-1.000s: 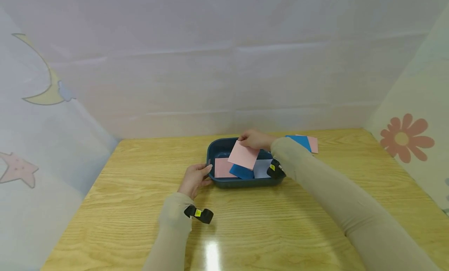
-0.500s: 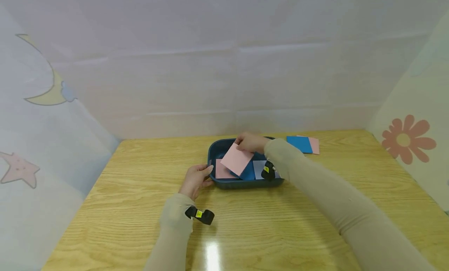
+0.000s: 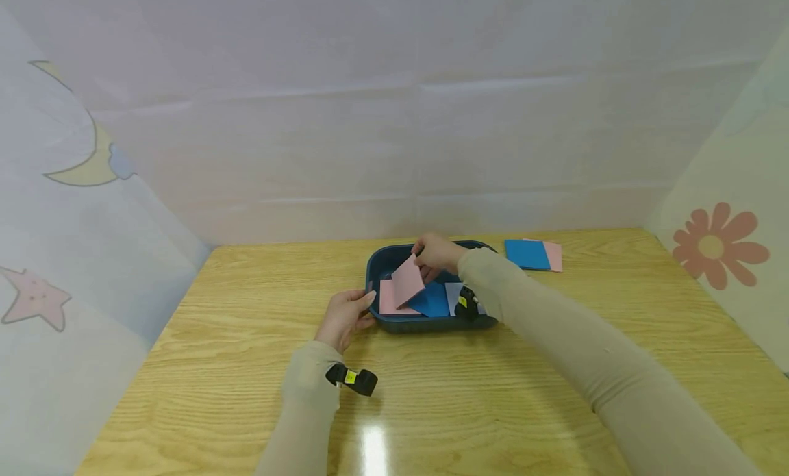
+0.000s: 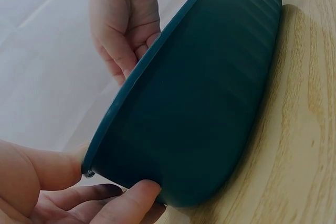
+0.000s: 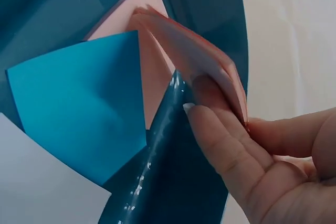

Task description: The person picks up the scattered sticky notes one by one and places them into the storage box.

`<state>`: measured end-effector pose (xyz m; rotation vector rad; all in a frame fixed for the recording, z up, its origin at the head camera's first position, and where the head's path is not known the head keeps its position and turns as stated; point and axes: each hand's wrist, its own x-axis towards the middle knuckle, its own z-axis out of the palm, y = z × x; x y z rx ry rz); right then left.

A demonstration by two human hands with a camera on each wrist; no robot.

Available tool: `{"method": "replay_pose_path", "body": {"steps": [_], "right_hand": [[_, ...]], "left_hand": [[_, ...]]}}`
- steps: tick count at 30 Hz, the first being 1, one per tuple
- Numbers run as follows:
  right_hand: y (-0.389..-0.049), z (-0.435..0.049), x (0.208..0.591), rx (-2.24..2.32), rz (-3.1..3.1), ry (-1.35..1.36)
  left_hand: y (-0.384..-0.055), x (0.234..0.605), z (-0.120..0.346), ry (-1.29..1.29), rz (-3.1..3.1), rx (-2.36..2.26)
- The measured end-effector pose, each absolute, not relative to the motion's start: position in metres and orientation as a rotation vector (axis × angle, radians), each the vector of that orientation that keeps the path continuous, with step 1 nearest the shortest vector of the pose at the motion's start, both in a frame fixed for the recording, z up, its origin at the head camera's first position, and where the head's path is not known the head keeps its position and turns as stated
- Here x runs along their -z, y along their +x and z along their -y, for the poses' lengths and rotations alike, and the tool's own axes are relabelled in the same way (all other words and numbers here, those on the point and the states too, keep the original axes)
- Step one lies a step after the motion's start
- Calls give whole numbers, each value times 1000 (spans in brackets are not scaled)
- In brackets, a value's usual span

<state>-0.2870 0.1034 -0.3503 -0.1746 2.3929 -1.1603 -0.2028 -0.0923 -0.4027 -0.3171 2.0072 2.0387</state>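
Observation:
A dark teal plastic basin [image 3: 431, 324] stands on the wooden table. My left hand [image 3: 340, 316] grips its left end, thumb over the rim and fingers against the outer wall [image 4: 178, 103]. Over the basin's left part, my right hand [image 3: 439, 252] pinches a pink paper square [image 3: 408, 282] by its upper corner. In the right wrist view the held paper [image 5: 191, 51] slants down, its lower edge at another pink square [image 5: 121, 17] lying inside. Beside that one lie a blue square [image 5: 79, 98] and a pale lilac square [image 5: 47, 182], partly hidden by my right wrist in the head view.
Behind my right forearm, a blue paper square [image 3: 527, 254] overlaps a pink one [image 3: 555, 257] on the table [image 3: 246, 366]. A pale printed backdrop [image 3: 394, 147] rises along the table's back edge and both sides.
My right hand has moved slightly left and tilted the pink square lower toward the pink one in the basin, uncovering more of the blue. The left hand keeps its grip on the rim.

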Motion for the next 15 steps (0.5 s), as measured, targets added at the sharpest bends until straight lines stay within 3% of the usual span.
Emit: {"method": "replay_pose_path", "body": {"steps": [15], "right_hand": [[-284, -102, 349, 895, -2428, -150]], "left_hand": [[-203, 403, 93, -316, -1980, -2051]]}}
